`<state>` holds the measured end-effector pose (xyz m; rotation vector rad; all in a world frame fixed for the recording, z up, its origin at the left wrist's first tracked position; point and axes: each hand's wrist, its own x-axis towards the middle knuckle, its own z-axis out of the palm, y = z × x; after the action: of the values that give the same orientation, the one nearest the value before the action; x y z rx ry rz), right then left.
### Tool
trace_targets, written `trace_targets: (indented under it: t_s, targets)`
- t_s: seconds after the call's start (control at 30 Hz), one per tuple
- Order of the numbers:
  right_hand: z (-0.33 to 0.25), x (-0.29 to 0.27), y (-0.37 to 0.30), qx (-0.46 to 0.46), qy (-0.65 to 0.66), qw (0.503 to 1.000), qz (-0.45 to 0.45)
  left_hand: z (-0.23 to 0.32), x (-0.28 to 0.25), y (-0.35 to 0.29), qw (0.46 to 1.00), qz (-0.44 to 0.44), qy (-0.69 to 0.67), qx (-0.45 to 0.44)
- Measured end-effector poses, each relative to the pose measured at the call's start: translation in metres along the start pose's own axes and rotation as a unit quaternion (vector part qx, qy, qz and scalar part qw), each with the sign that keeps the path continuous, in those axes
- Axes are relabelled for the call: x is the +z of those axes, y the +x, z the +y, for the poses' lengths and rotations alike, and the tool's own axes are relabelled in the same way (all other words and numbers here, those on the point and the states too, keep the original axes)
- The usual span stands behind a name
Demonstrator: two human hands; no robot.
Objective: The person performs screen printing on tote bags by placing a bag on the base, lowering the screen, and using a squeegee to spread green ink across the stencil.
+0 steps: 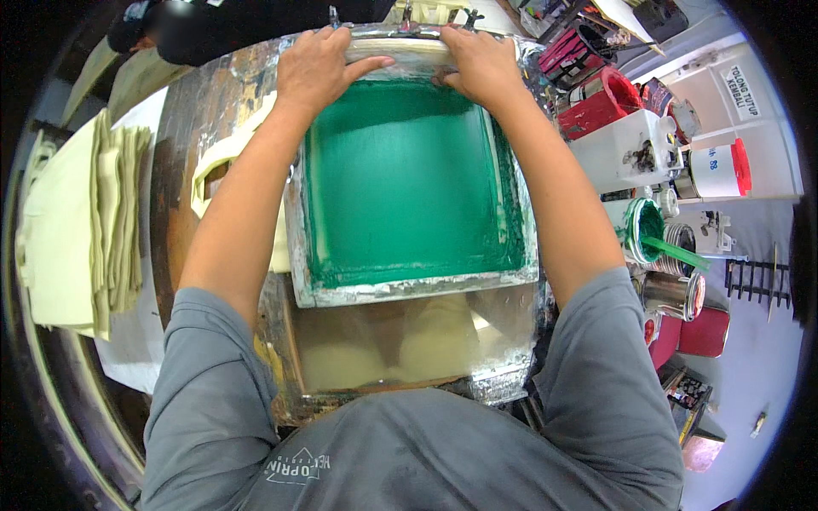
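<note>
At the far end of a screen-printing frame [417, 290], my left hand [317, 70] and my right hand [482, 68] grip a pale wooden squeegee [399, 51]. The fingers of both hands curl over its far side; the left thumb stretches along the near side. Green ink [400, 192] coats the mesh, with a darker band just below the squeegee. The blade edge is hidden. A pale yellow cloth piece with a looped strap [204, 175] sticks out from under the frame's left side, and most of it is covered.
A stack of pale yellow cloth pieces [81, 230] lies at the left. Metal clamps [407, 15] stand behind the frame. Along the right are a red tub [603, 102], a white container [618, 153] and a green ink pot [641, 228] with a green stick. A person in dark clothes [273, 21] is at the back.
</note>
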<state>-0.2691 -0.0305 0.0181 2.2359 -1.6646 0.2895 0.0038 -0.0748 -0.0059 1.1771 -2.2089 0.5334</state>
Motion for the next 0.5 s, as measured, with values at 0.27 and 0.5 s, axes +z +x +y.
trace_targets:
  t_s: [0.27,0.5]
  targets:
    - [-0.036,-0.042,-0.074,0.023,0.022,0.997,-0.064,0.038,-0.05,-0.06,0.999,0.002,-0.041,-0.007]
    - [-0.08,-0.098,-0.164,0.011,0.051,0.993,-0.107,0.086,-0.137,-0.131,0.996,-0.057,-0.058,-0.022]
